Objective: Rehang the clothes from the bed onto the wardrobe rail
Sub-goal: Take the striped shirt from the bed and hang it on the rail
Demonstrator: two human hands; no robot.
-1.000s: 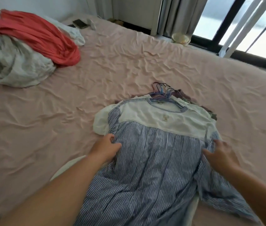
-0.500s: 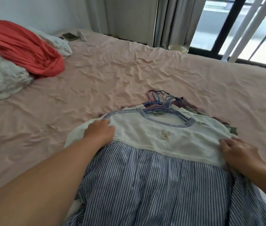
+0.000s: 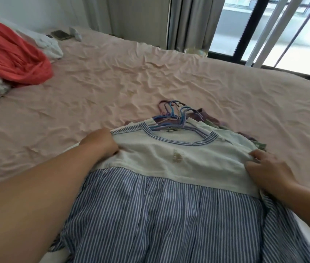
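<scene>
Head view: left hand (image 3: 101, 143) and right hand (image 3: 264, 166) clutch dress (image 3: 169, 164) shoulders mid-bed; stacked hangers (image 3: 175, 115) could slip out when lifted.

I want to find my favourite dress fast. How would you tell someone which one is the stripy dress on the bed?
Start at the big pink bed and look to its near edge, where a pile of clothes lies on coloured hangers. The stripy dress is the top one, between the left hand and right hand. Only it has a pale top with a blue-striped skirt and neckline.
</scene>
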